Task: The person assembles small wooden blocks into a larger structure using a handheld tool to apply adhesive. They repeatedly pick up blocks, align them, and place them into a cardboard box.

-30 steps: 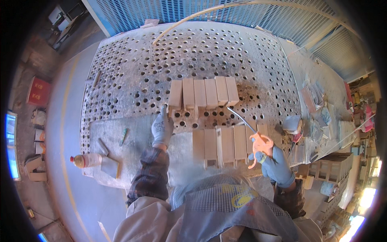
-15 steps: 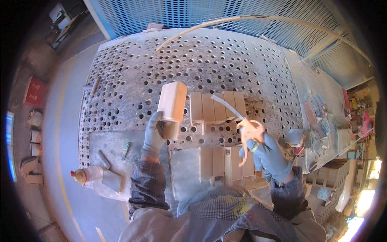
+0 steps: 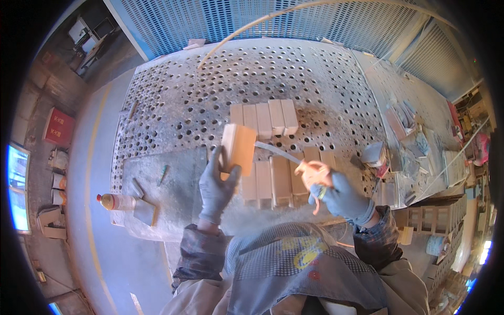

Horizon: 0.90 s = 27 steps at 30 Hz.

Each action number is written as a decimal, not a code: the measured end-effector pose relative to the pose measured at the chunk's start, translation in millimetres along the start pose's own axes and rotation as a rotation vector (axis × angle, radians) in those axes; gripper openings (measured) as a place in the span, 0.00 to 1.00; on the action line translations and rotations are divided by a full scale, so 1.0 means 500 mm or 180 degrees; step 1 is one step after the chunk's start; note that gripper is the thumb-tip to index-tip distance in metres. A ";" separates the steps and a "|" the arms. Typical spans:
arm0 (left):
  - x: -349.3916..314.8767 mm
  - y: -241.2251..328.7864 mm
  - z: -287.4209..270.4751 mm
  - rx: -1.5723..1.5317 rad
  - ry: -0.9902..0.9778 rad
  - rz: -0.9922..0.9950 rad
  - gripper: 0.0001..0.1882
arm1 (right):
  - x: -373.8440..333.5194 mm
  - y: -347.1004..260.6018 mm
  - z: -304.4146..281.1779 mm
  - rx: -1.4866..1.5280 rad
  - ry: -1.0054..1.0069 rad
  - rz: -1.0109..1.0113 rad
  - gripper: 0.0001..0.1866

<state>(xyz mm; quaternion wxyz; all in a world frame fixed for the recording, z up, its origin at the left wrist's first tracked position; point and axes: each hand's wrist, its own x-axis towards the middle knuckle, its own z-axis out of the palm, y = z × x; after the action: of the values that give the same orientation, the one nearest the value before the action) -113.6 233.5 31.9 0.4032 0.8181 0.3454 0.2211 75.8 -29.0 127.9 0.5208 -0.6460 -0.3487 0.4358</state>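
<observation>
In my grey-gloved left hand [image 3: 215, 189] is a pale wooden block [image 3: 241, 149], tilted upright above the worktable, thumb and fingers gripping its lower end. My right hand [image 3: 344, 199], gloved as well, is closed around an orange air blow gun [image 3: 315, 174]. Its long thin nozzle [image 3: 279, 151] points left, the tip close to the block's right face; whether it touches I cannot tell. Beyond the held block stands a row of similar wooden blocks [image 3: 263, 119]. A nearer row [image 3: 281, 176] lies behind the nozzle, partly hidden by the gun and my right hand.
The worktable [image 3: 163, 100] is a plate full of round holes. On its left lie a plastic bottle [image 3: 118, 202], a dark flat block [image 3: 145, 211] and a small green tool [image 3: 164, 173]. Scraps [image 3: 404, 123] pile up at right. A hose [image 3: 252, 25] arches before the blue perforated wall.
The block in my left hand has moved right and lower in the picture, and the nozzle tip has come close to it. My view has shifted, so the rows sit higher.
</observation>
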 end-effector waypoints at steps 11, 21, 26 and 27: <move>-0.035 0.000 0.120 0.0770 -0.0141 0.0347 0.37 | -0.126 0.039 -0.061 0.0572 0.1018 0.0758 0.17; 0.312 -0.194 0.141 0.1137 -0.0399 -0.0225 0.33 | 0.022 0.011 -0.016 0.0196 0.1022 0.0602 0.25; 0.322 -0.213 0.130 0.1958 0.0226 0.0625 0.41 | 0.267 -0.023 0.043 -0.2057 0.0365 -0.0150 0.21; 0.327 -0.212 0.136 0.2039 0.0416 0.0907 0.44 | 0.308 -0.029 0.057 -0.2812 0.0056 0.0322 0.22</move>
<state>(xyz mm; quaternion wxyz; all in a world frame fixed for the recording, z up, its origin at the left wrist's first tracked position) -2.5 366.8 -79.7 0.0683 0.9271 0.3047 0.2074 107.7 124.1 109.1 0.1757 -0.8264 -0.4650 0.2645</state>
